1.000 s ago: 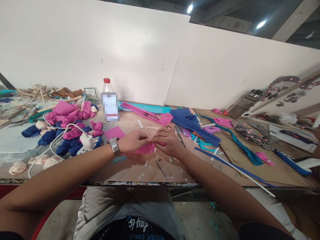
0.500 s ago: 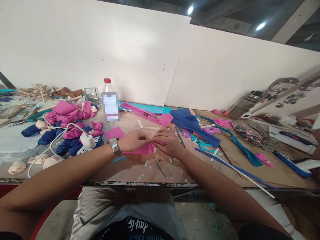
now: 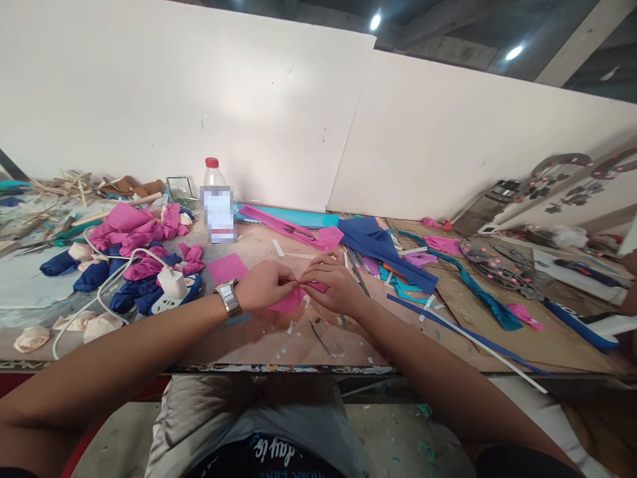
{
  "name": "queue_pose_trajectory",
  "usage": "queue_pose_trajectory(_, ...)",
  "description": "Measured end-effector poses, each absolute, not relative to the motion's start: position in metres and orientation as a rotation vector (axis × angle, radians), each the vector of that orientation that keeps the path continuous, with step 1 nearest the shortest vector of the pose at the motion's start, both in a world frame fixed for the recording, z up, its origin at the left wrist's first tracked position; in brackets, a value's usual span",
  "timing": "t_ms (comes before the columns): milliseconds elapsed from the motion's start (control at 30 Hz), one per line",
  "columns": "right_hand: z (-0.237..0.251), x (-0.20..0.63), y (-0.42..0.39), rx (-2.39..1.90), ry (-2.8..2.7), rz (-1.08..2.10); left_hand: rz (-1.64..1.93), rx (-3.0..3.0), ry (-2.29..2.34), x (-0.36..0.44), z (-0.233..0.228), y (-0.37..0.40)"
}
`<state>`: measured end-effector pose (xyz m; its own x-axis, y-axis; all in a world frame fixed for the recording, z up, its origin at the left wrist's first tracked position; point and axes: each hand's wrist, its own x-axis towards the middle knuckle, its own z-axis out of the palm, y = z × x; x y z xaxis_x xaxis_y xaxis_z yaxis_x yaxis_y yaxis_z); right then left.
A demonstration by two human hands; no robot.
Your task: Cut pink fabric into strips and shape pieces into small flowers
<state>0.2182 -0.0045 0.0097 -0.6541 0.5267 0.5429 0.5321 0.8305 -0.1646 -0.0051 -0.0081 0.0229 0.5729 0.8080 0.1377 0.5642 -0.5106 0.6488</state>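
Left hand (image 3: 263,284) and right hand (image 3: 331,284) pinching pink sheet (image 3: 291,300), lying flat, long axis left-right

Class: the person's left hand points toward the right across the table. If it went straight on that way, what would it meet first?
Most likely the right hand: the left hand already meets it fingertip to fingertip over the pink sheet that both pinch. Depth is hard to judge.

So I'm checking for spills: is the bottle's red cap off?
No, the red cap sits on top of the upright bottle behind the hands.
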Motion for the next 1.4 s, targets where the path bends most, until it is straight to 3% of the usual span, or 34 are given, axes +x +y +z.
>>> queue_pose_trajectory(1400,0.01,0.219,-0.003,-0.739,-2.41,-0.07,0.462,1.948,0.926,-0.01,0.023,0.003)
